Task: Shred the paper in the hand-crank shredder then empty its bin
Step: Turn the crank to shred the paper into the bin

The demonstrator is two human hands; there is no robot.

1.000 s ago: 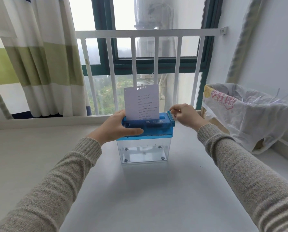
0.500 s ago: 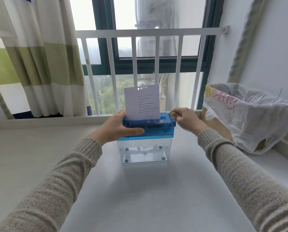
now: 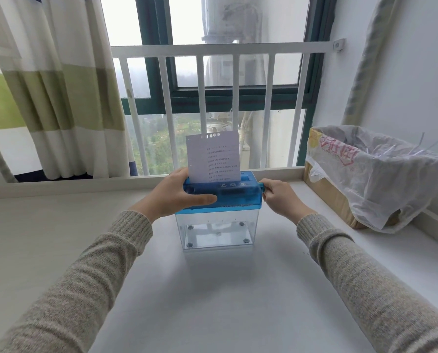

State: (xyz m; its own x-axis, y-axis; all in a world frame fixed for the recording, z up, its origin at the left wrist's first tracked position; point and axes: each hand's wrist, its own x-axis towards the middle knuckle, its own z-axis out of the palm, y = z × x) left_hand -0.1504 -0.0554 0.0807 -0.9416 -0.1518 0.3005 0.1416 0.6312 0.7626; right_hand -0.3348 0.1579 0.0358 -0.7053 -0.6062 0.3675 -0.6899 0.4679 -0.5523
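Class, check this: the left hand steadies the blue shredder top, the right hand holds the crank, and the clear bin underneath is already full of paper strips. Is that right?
Not quite. The head view shows the clear bin has no strips in it yet; the paper stands in the slot. The left hand does steady the shredder top, and the right hand holds the crank.

The paper's (image 3: 213, 157) lower edge is hidden inside the shredder's (image 3: 223, 193) slot, its print too small to read, and the right hand (image 3: 279, 200) covers most of the crank (image 3: 261, 187).

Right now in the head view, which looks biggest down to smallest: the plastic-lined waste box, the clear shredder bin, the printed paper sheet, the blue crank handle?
1. Plastic-lined waste box
2. Clear shredder bin
3. Printed paper sheet, close to the bin
4. Blue crank handle, mostly hidden by the right hand
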